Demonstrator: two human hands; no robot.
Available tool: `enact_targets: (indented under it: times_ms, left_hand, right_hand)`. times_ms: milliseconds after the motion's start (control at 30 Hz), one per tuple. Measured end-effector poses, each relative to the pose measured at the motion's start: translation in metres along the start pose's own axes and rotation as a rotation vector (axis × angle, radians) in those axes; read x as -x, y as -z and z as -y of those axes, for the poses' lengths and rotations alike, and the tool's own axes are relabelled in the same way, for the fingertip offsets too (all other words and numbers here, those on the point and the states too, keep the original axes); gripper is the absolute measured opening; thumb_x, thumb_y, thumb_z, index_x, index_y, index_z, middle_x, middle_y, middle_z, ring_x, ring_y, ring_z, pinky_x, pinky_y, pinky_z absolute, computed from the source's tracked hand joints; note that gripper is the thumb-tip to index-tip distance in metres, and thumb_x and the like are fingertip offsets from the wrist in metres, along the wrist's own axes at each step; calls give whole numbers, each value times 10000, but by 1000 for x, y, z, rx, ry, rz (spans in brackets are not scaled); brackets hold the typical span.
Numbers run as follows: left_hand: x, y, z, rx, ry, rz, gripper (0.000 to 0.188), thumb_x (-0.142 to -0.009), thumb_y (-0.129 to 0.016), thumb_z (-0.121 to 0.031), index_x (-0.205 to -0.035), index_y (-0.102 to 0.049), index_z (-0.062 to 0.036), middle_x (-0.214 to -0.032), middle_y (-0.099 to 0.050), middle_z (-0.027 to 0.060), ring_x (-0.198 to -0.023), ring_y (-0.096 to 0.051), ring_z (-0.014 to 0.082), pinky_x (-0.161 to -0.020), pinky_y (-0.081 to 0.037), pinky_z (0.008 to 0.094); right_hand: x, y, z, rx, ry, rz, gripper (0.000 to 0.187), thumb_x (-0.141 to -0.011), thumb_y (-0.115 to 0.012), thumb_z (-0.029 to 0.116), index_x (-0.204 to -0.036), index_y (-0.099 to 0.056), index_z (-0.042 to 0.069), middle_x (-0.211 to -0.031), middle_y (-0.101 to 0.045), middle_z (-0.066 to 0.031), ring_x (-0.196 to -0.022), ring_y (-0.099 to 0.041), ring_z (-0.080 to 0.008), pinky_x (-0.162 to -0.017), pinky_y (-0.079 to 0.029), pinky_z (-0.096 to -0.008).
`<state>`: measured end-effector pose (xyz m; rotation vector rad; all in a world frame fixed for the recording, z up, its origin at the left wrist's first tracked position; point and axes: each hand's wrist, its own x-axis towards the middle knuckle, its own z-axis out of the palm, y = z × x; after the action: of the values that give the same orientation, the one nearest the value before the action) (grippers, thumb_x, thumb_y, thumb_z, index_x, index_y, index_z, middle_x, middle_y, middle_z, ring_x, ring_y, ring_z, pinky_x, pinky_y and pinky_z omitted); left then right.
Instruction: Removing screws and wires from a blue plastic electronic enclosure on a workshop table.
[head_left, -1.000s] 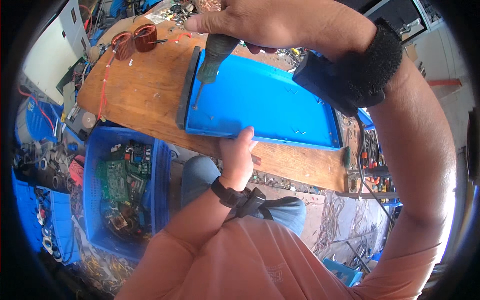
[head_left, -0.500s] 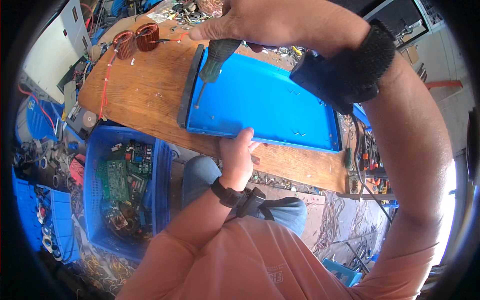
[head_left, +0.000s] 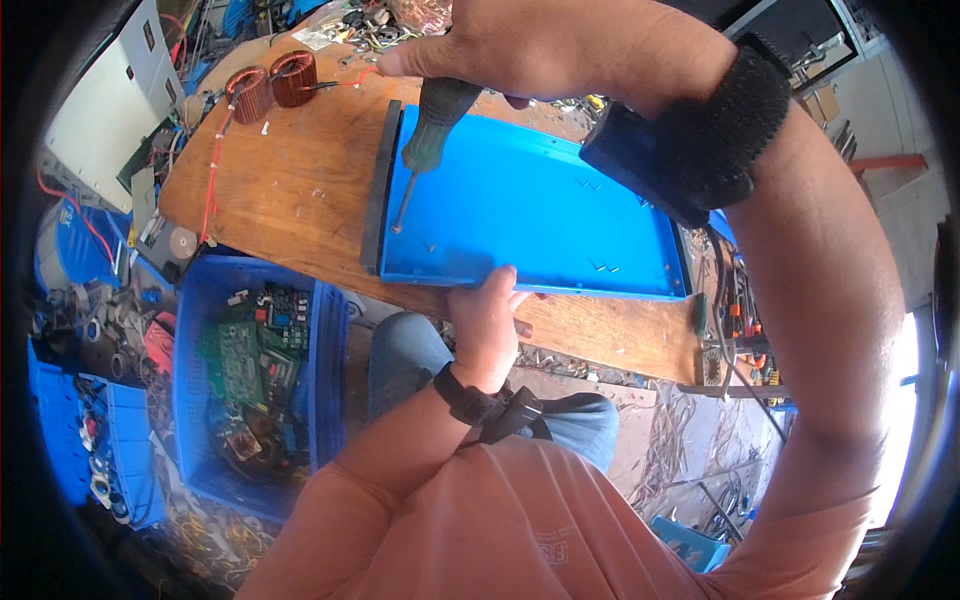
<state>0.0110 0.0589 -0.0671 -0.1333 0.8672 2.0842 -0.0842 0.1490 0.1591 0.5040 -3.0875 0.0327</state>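
Note:
A shallow blue metal panel [head_left: 520, 200] with raised edges lies on the wooden table, a dark strip [head_left: 381, 190] along its left end. My right hand [head_left: 540, 50] is closed around the dark handle of a screwdriver [head_left: 425, 145], held upright above the panel. Its tip rests at a screw near the panel's left side. My left hand [head_left: 486, 320] grips the panel's near edge, thumb on top and fingers underneath, partly hidden. Small metal clips or tabs stand out from the panel's inner face on the right.
Two copper-wound coils [head_left: 272, 88] with red leads sit at the far left of the wooden table [head_left: 270, 180]. Below it stands a blue crate [head_left: 190, 400] of circuit boards. Hand tools [head_left: 740, 310] lie at the right. Cable scraps litter the floor.
The panel has shifted slightly right and down relative to the view, along with my left hand. The screwdriver stays at the same corner, its tip a little lower.

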Motion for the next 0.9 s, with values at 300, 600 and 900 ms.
enact_targets:
  times_ms: [300, 600, 900]
  left_hand:
    - [-1, 5, 12, 56, -105, -43, 216, -822, -552, -105, -959, -518, 58, -929, -575, 104, -782, -648, 245, -508, -564, 275]
    - [5, -3, 18, -52, 72, -23, 327, -876, -544, -215, -1078, -456, 26, -1038, -581, 164, -996, -596, 297, -786, -521, 335]
    - [4, 6, 7, 59, -29, 5, 337, -858, -550, -237, -1090, -486, 0, -1048, -559, 142, -999, -561, 278, -948, -409, 396]
  right_hand:
    - [16, 46, 32, -428, 98, 268, 290, -850, -547, 172, -890, -594, -111, -809, -621, -271, -776, -620, -376, -697, -488, -412]
    - [48, 40, 12, 1, -10, 44, 314, -824, -534, 202, -725, -630, -80, -699, -583, -289, -709, -600, -401, -647, -484, -420]
    - [229, 25, 35, 123, -686, -733, 315, -763, -670, 194, -1002, -623, -5, -865, -648, -180, -795, -631, -328, -715, -496, -367]
